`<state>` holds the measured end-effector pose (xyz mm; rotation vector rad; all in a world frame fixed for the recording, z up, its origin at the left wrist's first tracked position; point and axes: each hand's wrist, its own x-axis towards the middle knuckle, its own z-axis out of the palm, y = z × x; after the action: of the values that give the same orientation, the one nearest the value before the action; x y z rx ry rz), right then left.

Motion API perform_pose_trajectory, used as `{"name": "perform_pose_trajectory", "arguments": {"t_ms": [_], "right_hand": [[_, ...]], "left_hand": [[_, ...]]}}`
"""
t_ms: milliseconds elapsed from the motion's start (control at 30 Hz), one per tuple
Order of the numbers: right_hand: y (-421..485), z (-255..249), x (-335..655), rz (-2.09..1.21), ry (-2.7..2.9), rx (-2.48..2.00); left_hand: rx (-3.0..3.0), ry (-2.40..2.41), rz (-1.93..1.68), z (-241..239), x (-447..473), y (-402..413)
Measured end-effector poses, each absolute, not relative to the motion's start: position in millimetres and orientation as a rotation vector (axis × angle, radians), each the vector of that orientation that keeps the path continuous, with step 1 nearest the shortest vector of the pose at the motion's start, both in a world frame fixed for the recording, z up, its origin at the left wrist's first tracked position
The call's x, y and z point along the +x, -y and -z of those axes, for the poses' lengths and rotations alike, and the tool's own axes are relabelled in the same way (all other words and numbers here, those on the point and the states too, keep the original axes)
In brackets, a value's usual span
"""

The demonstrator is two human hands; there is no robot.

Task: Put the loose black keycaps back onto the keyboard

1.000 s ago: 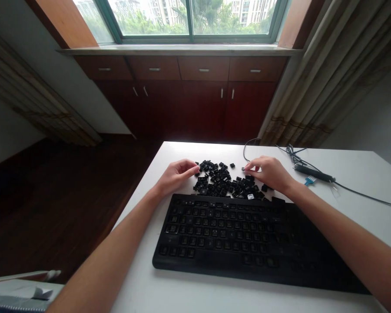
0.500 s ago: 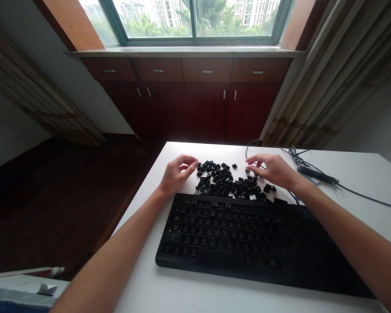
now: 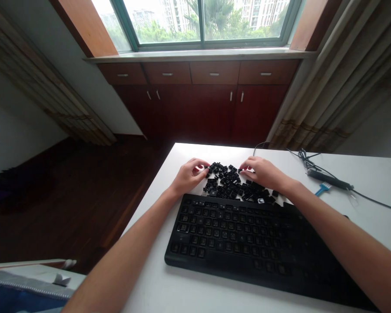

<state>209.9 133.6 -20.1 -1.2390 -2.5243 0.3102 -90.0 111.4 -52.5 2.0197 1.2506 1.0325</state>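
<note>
A loose pile of black keycaps (image 3: 228,182) lies on the white table behind a black keyboard (image 3: 228,234) whose keycaps are off across the key rows I can make out. At the pile's left edge, my left hand (image 3: 190,176) has thumb and index finger closed around a small black keycap. My right hand (image 3: 260,171) is at the upper right of the pile, its fingertips pinching another keycap (image 3: 240,170). One keycap with a pale underside (image 3: 261,201) lies near the keyboard's back edge. My right forearm covers part of the keyboard's right side.
On the right, a blue brush (image 3: 322,188) lies beside a black bar-shaped piece (image 3: 329,179) with a bundled cable (image 3: 306,160). The white table (image 3: 189,284) ends at the left above a dark floor. Cabinets (image 3: 195,104) stand under the window beyond.
The view has swung slightly left, so the scene sits further right. My right hand has moved left to the pile and closed on a keycap. The blue brush shows more fully.
</note>
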Motion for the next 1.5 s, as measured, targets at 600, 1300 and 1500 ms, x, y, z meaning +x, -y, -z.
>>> {"name": "perform_pose_trajectory", "arguments": {"t_ms": [600, 1300, 1500], "right_hand": [[-130, 16, 209, -0.165, 2.572, -1.157], [-140, 10, 212, -0.245, 2.635, -1.064], [-142, 14, 203, -0.268, 2.711, -0.997]], "left_hand": [[2.183, -1.317, -0.943, 54, -90, -113], [2.368, -1.14, -0.951, 56, -113, -117], [2.385, -1.186, -0.977, 59, -110, -119]]}}
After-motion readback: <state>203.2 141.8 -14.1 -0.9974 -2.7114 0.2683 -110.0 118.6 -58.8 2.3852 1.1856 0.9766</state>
